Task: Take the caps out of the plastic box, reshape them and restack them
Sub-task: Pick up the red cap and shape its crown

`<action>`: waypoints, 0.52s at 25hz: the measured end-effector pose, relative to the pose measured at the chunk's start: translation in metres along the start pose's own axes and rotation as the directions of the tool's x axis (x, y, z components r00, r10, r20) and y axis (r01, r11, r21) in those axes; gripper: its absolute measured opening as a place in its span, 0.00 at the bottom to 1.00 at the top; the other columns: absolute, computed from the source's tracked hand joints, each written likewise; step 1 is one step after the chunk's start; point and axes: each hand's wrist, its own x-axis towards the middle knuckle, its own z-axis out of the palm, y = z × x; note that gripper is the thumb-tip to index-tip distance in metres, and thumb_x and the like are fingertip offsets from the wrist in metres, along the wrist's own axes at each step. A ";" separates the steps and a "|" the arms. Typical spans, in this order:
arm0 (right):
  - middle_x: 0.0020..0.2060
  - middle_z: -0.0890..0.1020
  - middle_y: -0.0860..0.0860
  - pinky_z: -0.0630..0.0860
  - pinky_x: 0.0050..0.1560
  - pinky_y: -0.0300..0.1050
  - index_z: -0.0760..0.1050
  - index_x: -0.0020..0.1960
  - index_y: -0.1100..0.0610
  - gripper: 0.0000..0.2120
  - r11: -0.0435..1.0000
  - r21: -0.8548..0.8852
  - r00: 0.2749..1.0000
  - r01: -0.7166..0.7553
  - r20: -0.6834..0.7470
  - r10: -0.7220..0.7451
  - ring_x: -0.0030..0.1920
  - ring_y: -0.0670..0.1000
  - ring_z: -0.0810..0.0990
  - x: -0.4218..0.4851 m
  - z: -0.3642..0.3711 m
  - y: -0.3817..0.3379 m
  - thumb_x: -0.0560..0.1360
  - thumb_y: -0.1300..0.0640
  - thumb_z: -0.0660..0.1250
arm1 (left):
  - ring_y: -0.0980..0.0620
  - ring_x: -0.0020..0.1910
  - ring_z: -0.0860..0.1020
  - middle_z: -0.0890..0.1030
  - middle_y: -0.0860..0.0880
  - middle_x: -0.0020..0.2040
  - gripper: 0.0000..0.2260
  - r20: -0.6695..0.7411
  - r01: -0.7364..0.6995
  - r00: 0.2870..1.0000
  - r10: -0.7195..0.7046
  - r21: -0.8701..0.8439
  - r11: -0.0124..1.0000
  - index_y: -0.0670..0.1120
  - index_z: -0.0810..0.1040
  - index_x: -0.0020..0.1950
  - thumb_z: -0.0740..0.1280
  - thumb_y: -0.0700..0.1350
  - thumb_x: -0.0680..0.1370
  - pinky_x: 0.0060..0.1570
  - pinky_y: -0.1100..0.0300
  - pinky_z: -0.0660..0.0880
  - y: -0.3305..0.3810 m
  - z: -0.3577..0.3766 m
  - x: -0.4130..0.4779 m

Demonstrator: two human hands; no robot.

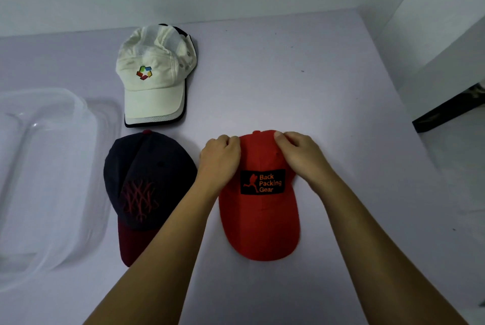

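While the red cap (259,209) lies on the table (328,88), both hands, left (220,156) and right (301,156), pinch its far crown with curled fingers.

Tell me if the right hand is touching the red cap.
Touching. The head view shows the right hand gripping the crown of the red cap, its thumb pressed on the cloth near the top.
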 end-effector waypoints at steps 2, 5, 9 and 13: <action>0.47 0.80 0.53 0.73 0.51 0.47 0.75 0.50 0.56 0.15 1.000 0.025 0.996 0.000 0.084 -0.002 0.48 0.52 0.78 0.003 0.002 -0.001 0.80 0.47 0.55 | 0.51 0.31 0.62 0.65 0.49 0.31 0.14 0.053 0.049 0.997 -0.048 -0.009 0.999 0.44 0.59 0.33 0.52 0.46 0.78 0.31 0.57 0.58 0.004 -0.006 0.004; 0.47 0.80 0.50 0.74 0.54 0.46 0.73 0.51 0.52 0.08 0.983 0.164 0.972 -0.079 0.231 0.040 0.48 0.50 0.78 0.009 0.000 0.001 0.80 0.51 0.57 | 0.52 0.30 0.61 0.64 0.49 0.31 0.14 0.123 0.051 0.991 -0.056 0.041 0.998 0.46 0.58 0.32 0.52 0.46 0.78 0.30 0.58 0.58 0.010 -0.016 0.013; 0.50 0.83 0.51 0.76 0.56 0.45 0.77 0.53 0.54 0.12 0.952 0.277 0.974 -0.127 0.218 0.066 0.51 0.49 0.81 0.011 0.002 -0.001 0.79 0.48 0.60 | 0.48 0.40 0.74 0.75 0.46 0.40 0.17 0.182 0.027 0.983 -0.032 0.027 0.999 0.46 0.71 0.41 0.54 0.57 0.79 0.46 0.53 0.72 0.010 -0.016 0.019; 0.45 0.84 0.57 0.77 0.49 0.48 0.79 0.46 0.62 0.22 0.996 0.033 0.996 -0.081 0.044 0.080 0.47 0.55 0.82 0.010 0.008 -0.003 0.77 0.43 0.60 | 0.47 0.42 0.74 0.77 0.44 0.42 0.22 0.092 -0.024 0.996 0.011 0.143 0.989 0.39 0.79 0.46 0.55 0.55 0.80 0.40 0.58 0.71 0.008 -0.012 0.024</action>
